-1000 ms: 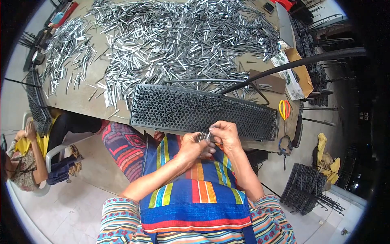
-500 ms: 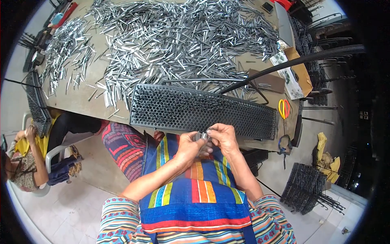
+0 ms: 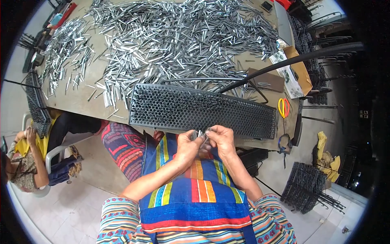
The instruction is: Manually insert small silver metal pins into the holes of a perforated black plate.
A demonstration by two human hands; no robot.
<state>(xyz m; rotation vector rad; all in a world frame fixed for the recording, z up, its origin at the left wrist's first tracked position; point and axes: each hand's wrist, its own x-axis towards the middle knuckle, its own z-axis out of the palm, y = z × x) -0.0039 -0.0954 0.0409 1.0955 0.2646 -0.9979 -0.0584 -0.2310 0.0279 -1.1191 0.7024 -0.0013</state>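
Though thin, straight metallic strips.

Brightly lit, glinting metal pieces, dark curved edges

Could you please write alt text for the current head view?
The left hand holds slim metal pieces, the right hand pinching at them, beside a black perforated rack; loose metal strips lie spread over the table, scissors at right.

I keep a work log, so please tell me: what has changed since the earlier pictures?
The right hand has moved slightly down in the picture. The left hand still holds small metal pieces; the black perforated rack and metal pile stayed in place.
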